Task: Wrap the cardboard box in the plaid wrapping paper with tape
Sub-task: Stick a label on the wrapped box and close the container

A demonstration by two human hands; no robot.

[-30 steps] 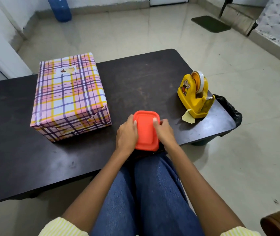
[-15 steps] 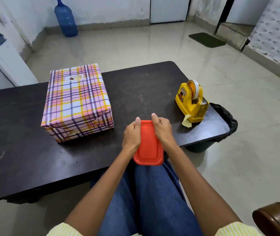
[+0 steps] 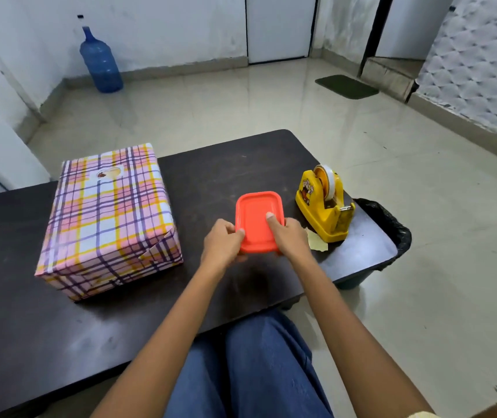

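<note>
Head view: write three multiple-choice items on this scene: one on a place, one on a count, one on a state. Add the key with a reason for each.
1. Where is the tape dispenser relative to the orange container?
A. left of it
B. right of it
C. on top of it

2. How many hands hold the orange container?
A. none
B. one
C. two

3. What state is the box in?
A. bare cardboard
B. open
C. covered in plaid paper

Key:
1 B: it stands nearer the right end of the table.
2 C: the left hand and the right hand both grip it.
3 C: plaid covers every visible face.
</note>
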